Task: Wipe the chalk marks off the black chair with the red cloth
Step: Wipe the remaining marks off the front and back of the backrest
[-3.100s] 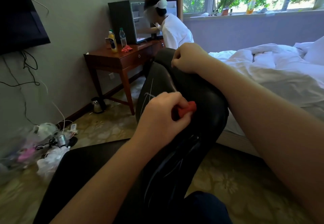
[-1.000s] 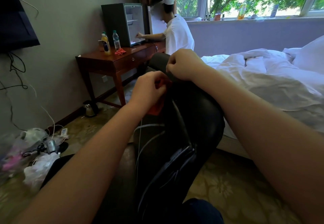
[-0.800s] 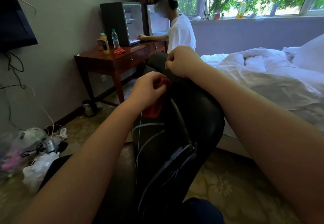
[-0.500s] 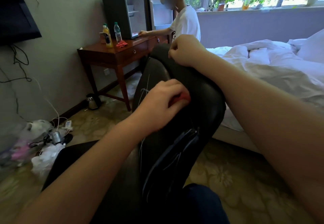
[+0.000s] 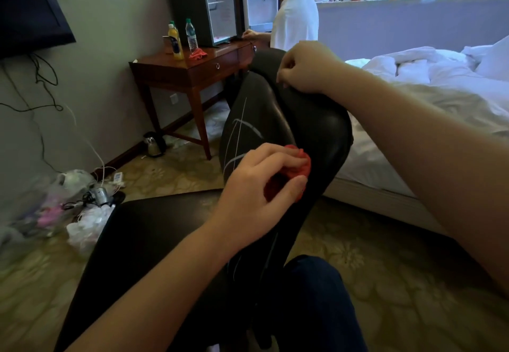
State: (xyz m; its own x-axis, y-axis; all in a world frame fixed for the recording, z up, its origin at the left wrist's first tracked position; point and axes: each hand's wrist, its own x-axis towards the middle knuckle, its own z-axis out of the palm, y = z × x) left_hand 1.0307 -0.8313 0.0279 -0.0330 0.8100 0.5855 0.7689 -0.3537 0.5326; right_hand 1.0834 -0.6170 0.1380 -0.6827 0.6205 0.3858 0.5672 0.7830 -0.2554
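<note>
The black chair stands in front of me, its backrest running away from me toward the desk. White chalk marks streak the backrest's left face. My left hand grips the bunched red cloth and presses it against the backrest just below and right of those lines. My right hand curls over the backrest's top edge and holds it. The seat lies dark at lower left.
A wooden desk with bottles, another red cloth and a mini fridge stands behind the chair, a person in white beside it. A bed is to the right. Bags, cables and a kettle litter the floor at left.
My left hand with the red cloth swept down the backrest from near the top toward me. The right hand kept its hold on the top edge.
</note>
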